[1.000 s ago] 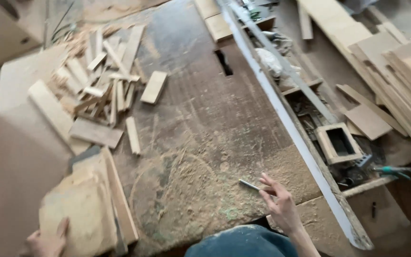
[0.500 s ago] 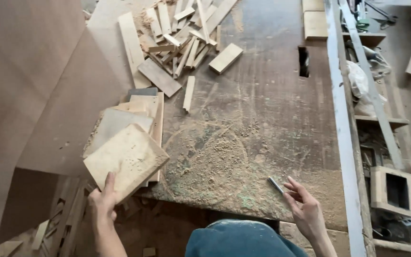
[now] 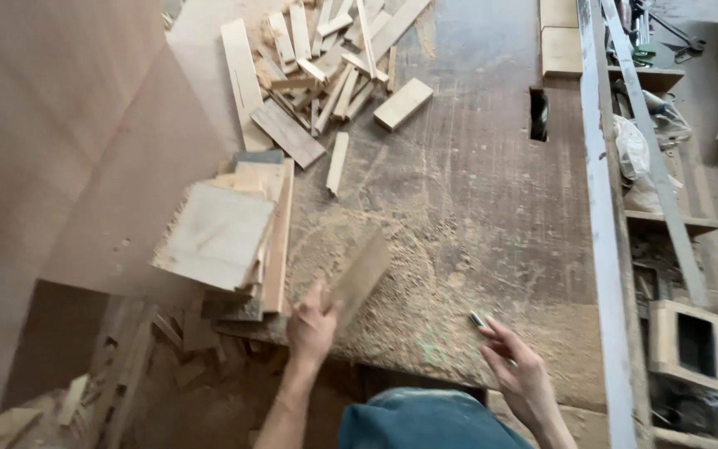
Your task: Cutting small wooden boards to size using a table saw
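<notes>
My left hand (image 3: 312, 326) grips a small flat wooden board (image 3: 361, 274) by its near end and holds it tilted above the dusty workbench (image 3: 475, 208), just right of a stack of square wooden boards (image 3: 224, 237). My right hand (image 3: 515, 366) rests near the bench's front edge, its fingers closed on a short pencil (image 3: 477, 319) that points away from me. Sawdust covers the bench top between both hands.
A heap of wood offcuts (image 3: 326, 58) lies at the far end, with one loose block (image 3: 403, 103) beside it. A saw blade slot (image 3: 538, 114) sits far right. A long metal rail (image 3: 604, 233) edges the bench. Large plywood sheets (image 3: 60, 150) lean on the left; scraps litter the floor.
My left hand has left the top board of the stack and now holds a smaller board, lifted to the right over the sawdust. My right hand has stayed near the front edge.
</notes>
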